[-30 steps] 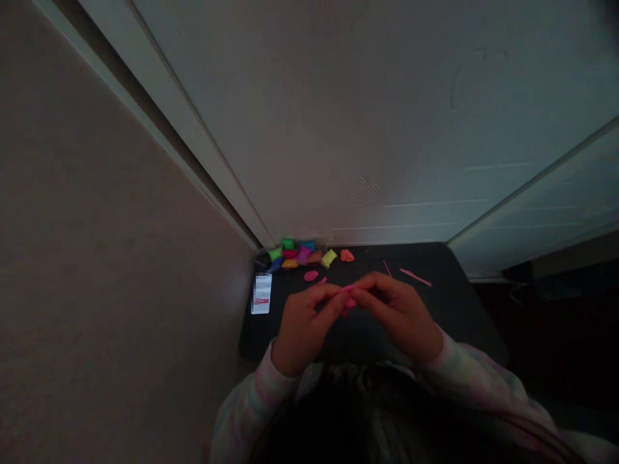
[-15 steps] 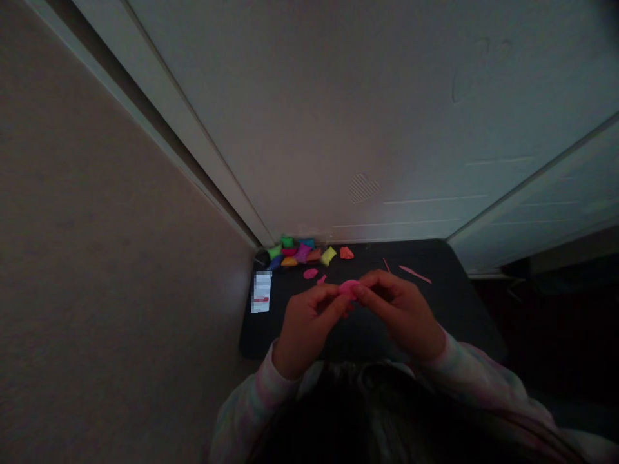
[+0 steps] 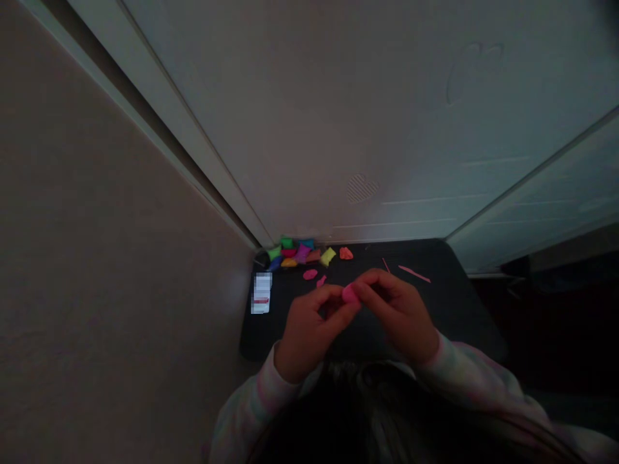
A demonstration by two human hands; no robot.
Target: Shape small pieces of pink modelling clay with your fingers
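Pink clay (image 3: 349,294), a small rounded lump, is held up between two bare hands above a dark table (image 3: 285,338), near its middle. The left hand (image 3: 307,332) and the right hand (image 3: 401,316) both close on it, pinching it between thumbs and forefingers, with the fingertips of the two hands almost meeting around it. Pale, tie-dyed sleeves (image 3: 275,380) reach the wrists. Just beyond the left hand, two flat pink scraps (image 3: 310,274) lie on the table, near each other but apart. Behind them, along the far edge, sits a cluster of bright packets (image 3: 303,252), with a crumpled orange lump (image 3: 346,254) to their right. A lit phone (image 3: 262,293) lies at the table's left side. Beyond the right hand rest a thin stick (image 3: 385,265) and a slim pink blade (image 3: 414,274).
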